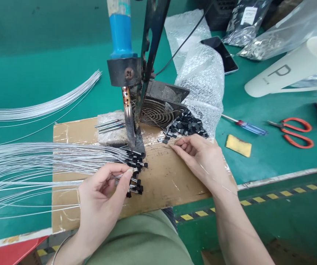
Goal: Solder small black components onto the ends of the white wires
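My left hand [105,198] is closed in a pinch, with a small shiny wire end [135,169] at its thumb and fingertip. Beside and under it lie white wires [92,156] with black ends [139,182], in a bundle on a cardboard sheet [172,173]. Over the right wrist runs a thin strand that looks like solder wire [204,169]; my right hand [199,158] pinches at its fingertips near a heap of small black pieces [187,125]. Between the hands, a soldering iron [128,106] with a blue handle is clamped tip down, just above the wire ends.
Behind the iron stands a black fan [155,110]. Bubble wrap [202,81], a screwdriver [249,127], a yellow sponge [238,145], orange-handled scissors [293,129] and a white cup [291,70] lie to the right. Another wire bundle [50,103] is at the left.
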Demonstrator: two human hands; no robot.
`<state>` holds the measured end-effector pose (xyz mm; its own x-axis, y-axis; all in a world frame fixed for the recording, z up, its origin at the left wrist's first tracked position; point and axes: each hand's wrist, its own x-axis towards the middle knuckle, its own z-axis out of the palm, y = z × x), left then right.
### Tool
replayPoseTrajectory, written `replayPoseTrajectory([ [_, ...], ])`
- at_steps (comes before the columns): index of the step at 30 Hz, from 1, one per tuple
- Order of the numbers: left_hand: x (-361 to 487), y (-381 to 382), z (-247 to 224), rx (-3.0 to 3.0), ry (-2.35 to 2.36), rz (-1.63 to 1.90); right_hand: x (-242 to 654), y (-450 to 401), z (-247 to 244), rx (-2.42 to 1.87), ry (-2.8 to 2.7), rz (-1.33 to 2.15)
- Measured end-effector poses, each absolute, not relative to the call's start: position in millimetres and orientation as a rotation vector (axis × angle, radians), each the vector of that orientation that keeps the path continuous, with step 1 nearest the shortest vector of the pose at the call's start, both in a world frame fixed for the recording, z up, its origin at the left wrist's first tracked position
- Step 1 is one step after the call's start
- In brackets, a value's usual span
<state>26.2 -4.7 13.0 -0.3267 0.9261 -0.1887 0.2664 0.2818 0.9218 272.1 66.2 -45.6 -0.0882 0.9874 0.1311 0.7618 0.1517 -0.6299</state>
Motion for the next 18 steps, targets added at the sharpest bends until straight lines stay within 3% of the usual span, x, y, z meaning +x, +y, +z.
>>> replayPoseTrajectory([
  [18, 17, -2, 11, 1.202, 1.744, 1.034, 247, 29, -41, -1.576, -1.35, 0.739],
])
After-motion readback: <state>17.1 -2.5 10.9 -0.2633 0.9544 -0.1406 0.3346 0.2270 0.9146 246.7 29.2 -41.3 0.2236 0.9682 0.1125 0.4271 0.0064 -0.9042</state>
